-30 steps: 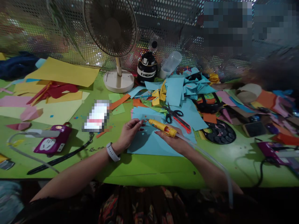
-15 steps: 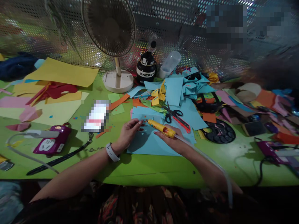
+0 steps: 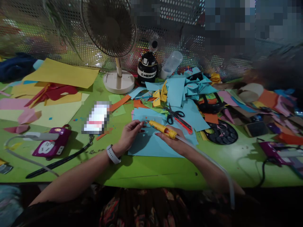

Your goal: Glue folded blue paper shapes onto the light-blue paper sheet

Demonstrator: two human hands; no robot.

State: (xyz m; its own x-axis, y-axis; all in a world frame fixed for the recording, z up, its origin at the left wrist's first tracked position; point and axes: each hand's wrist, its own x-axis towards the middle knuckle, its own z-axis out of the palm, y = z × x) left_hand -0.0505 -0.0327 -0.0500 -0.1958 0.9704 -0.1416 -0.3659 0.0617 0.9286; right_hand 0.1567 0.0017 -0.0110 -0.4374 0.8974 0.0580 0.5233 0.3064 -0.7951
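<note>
My right hand [image 3: 174,138] is wrapped round a yellow pen-shaped glue gun [image 3: 162,128], tip pointing left. From its rear a long translucent tube or glue stick [image 3: 208,159] trails past my forearm. My left hand [image 3: 131,134] has thumb and forefinger pinched together close to the tip; whatever lies between them is too small to make out. Both hands are over light blue paper sheets [image 3: 151,146] on the green table [image 3: 146,171]. Just beyond my right hand lie black-handled scissors [image 3: 175,115] and a red box cutter [image 3: 186,125].
A white fan [image 3: 118,82] and a black bottle [image 3: 147,71] stand at the back. Left are a lit phone [image 3: 97,118], a purple power strip [image 3: 52,143] and yellow paper [image 3: 63,74]. Blue paper scraps [image 3: 176,91] and a black palette [image 3: 221,132] lie right.
The view has shifted very slightly. Both hands and the glue gun hold nearly the same position, the tip still close to my left fingertips.
</note>
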